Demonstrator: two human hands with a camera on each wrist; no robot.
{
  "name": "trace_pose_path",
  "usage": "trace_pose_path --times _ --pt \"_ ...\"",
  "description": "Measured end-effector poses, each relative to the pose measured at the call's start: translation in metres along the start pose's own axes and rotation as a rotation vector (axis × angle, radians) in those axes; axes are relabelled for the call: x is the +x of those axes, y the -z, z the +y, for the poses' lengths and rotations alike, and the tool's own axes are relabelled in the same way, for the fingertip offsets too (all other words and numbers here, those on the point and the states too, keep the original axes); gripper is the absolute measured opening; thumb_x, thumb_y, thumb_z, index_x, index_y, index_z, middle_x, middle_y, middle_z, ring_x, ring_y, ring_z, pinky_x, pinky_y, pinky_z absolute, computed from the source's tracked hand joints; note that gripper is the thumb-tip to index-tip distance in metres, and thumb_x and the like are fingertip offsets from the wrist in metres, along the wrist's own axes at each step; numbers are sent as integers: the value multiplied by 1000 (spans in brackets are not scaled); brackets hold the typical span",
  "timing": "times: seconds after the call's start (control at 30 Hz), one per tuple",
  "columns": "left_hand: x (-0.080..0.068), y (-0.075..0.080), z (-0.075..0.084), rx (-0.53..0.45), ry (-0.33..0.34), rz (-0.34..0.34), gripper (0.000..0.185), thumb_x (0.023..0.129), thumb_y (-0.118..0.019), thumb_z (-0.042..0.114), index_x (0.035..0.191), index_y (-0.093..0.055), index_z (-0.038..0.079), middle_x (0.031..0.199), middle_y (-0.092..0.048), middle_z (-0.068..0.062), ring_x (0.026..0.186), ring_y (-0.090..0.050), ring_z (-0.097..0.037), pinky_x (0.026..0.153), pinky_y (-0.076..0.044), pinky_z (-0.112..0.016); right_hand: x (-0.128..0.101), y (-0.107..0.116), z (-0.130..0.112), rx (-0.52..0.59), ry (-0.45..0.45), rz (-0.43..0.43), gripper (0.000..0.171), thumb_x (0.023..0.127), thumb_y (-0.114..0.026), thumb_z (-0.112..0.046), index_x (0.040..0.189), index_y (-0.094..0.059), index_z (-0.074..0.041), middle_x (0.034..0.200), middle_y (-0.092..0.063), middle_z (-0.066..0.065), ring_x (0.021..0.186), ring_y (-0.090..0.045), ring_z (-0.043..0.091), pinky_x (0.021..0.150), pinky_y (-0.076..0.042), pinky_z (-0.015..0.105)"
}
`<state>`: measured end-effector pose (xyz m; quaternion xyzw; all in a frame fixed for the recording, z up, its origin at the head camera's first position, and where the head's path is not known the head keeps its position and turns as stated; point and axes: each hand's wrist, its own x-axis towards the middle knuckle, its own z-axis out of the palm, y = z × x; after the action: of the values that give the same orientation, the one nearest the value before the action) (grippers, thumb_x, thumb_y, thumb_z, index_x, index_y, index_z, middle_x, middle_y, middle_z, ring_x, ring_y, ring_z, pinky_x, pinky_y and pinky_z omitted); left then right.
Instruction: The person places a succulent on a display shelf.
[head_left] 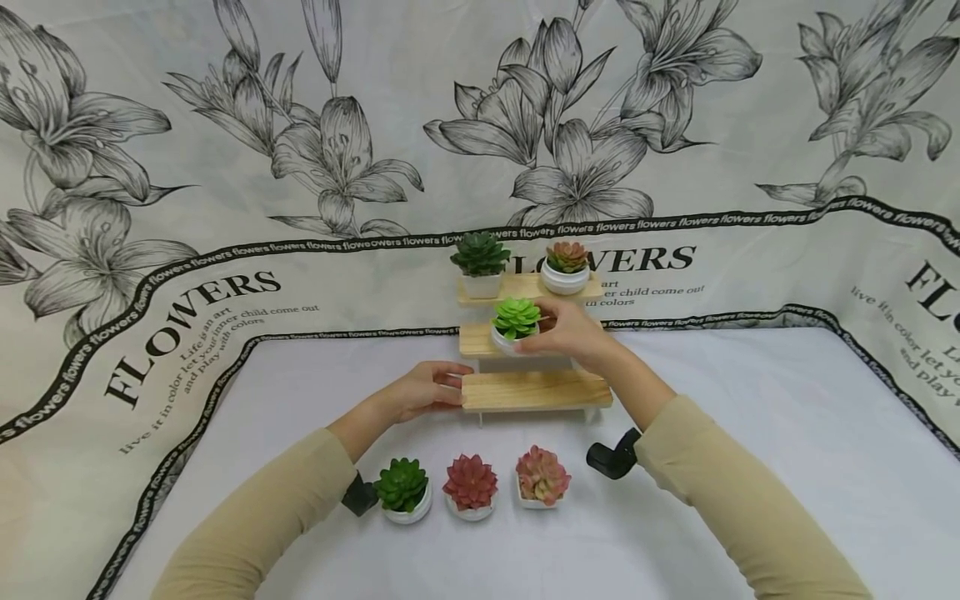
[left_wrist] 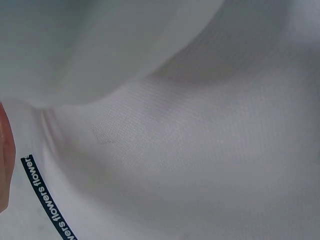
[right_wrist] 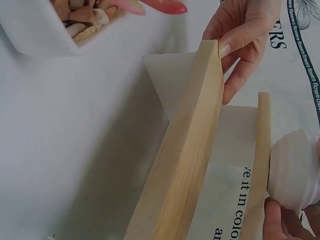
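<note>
Head view looks down across the table; both close wrist views share its wooden shelf (head_left: 534, 390) edge and cloth.

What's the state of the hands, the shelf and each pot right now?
Left hand: gripping the bottom step's left end.
Right hand: holding the light green pot on the middle step.
Shelf: upright, bottom step bare.
Top pots: two, upright.
Table pots: three, upright, in a row.
</note>
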<state>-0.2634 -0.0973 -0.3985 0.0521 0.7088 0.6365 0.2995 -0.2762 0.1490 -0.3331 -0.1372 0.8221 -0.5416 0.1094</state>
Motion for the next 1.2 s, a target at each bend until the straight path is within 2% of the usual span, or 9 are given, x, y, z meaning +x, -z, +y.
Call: trace_pose_path --times 0.33,0.57,0.67,0.7,0.8,0.9,0.93,1.0,1.2 --pt "-1 1 0 7 8 5 49 86 -55 -11 133 -45 -4 111 -51 -15 92 -57 -20 85 -53 -32 8 -8 -2 27 -37 29 63 74 -75 -8 130 -48 0 115 -54 19 101 -51 27 81 -51 32" --pt "1 3 -2 12 5 7 48 86 -55 -11 132 -46 -5 112 -52 -16 94 -57 -21 87 -53 -33 10 -11 -1 42 -35 25 64 75 -74 -8 132 -46 0 120 -53 19 105 -51 27 86 -49 33" --pt "1 4 -2 12 -9 -6 47 85 -57 -9 131 -48 -3 112 -52 -17 96 -58 -23 88 -52 -34 9 -10 0 67 -32 19 65 75 -74 -5 133 -44 1 123 -51 20 107 -50 29 89 -48 34" --pt "7 9 -9 -2 -35 -34 46 85 -60 -7 129 -51 -1 111 -53 -16 95 -58 -23 85 -53 -33 9 -10 0 75 -36 19 66 75 -74 -4 133 -44 1 124 -51 20 108 -50 29 90 -48 35" --pt "6 9 -9 -4 -44 -43 45 84 -61 -6 128 -52 0 111 -53 -16 96 -59 -23 86 -53 -34 9 -9 1 92 -51 15 69 74 -74 -3 135 -42 0 128 -49 19 112 -48 30 93 -46 37" --pt "6 8 -8 -1 -34 -28 45 85 -60 -7 129 -51 0 112 -52 -17 96 -58 -23 87 -53 -35 8 -8 2 113 -60 10 70 75 -74 -3 136 -41 -1 130 -47 19 116 -46 32 96 -45 39" --pt "0 3 -2 12 -8 2 46 85 -57 -10 130 -49 -3 114 -52 -18 97 -57 -23 89 -51 -36 8 -7 2 121 -59 8 70 75 -74 -3 137 -41 -1 130 -47 20 117 -46 33 96 -45 40" --pt "0 2 -1 15 -3 15 47 86 -55 -11 131 -47 -4 113 -51 -17 96 -57 -23 89 -51 -36 6 -5 3 135 -54 2 70 76 -73 -3 137 -39 0 131 -46 21 118 -45 34 97 -45 41" --pt "1 0 0 1 10 19 48 86 -55 -12 132 -46 -4 111 -51 -15 92 -57 -20 88 -52 -35 2 0 6 167 -50 -3 70 79 -69 1 140 -34 4 132 -44 24 120 -44 35 99 -43 41"
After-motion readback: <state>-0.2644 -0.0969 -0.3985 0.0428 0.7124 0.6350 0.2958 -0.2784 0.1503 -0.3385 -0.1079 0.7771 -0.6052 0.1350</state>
